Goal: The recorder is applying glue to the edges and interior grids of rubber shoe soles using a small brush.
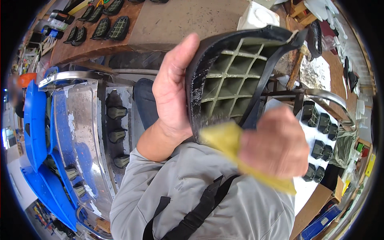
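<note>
Black gridded piece point(232, 77), likely light, stiff; best held by outer walls; left hand point(171, 86) clasps its left side, fingertips hidden; right hand's point(276, 146) fingers clamp yellow sheet point(224, 140).

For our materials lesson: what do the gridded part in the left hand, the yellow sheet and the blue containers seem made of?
Gridded part: probably moulded rubber or plastic; scuffed black rim, faintly glossy olive ribs. Yellow sheet: cloth or abrasive paper, too blurred to tell; thin and bent. Blue containers: likely plastic, smooth, evenly coloured.
</note>
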Available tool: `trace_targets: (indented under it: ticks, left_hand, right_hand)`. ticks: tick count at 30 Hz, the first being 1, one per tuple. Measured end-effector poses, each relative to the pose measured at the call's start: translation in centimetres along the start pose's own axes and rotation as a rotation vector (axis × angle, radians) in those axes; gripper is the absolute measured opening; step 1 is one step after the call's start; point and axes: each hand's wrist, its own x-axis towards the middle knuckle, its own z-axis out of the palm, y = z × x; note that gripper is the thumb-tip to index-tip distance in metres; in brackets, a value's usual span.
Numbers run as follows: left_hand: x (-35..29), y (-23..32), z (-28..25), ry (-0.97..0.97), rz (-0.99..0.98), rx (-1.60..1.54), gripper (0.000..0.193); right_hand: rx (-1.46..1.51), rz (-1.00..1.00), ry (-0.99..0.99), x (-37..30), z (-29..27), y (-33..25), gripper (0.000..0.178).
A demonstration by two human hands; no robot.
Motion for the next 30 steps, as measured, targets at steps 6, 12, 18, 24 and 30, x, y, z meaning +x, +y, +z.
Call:
trace_targets:
  ticks: [6, 12, 18, 24, 30]
  left_hand:
    - [0.1, 1.5, 0.5, -0.041, -0.113, -0.081, 0.028]
    - [-0.4, 2.2, 0.1, 0.012, -0.059, -0.022, 0.026]
    - [-0.9, 2.6, 0.2, -0.015, -0.046, 0.067, 0.023]
    - [-1.5, 2.8, 0.8, -0.081, -0.199, 0.095, 0.024]
    - [-3.2, 3.8, 2.3, -0.036, -0.339, 0.17, 0.025]
  right_hand:
    - [-0.064, -0.028, 0.013, 0.7, 0.0, -0.2, 0.013]
    - [0.131, -0.146, 0.076, -0.3, 0.4, -1.7, 0.016]
    - [0.204, -0.159, -0.023, 0.0, -1.3, -1.2, 0.016]
    - [0.104, -0.159, -0.256, 0.2, -4.1, -2.0, 0.019]
    - [0.113, -0.223, -0.327, 0.0, -3.9, -2.3, 0.015]
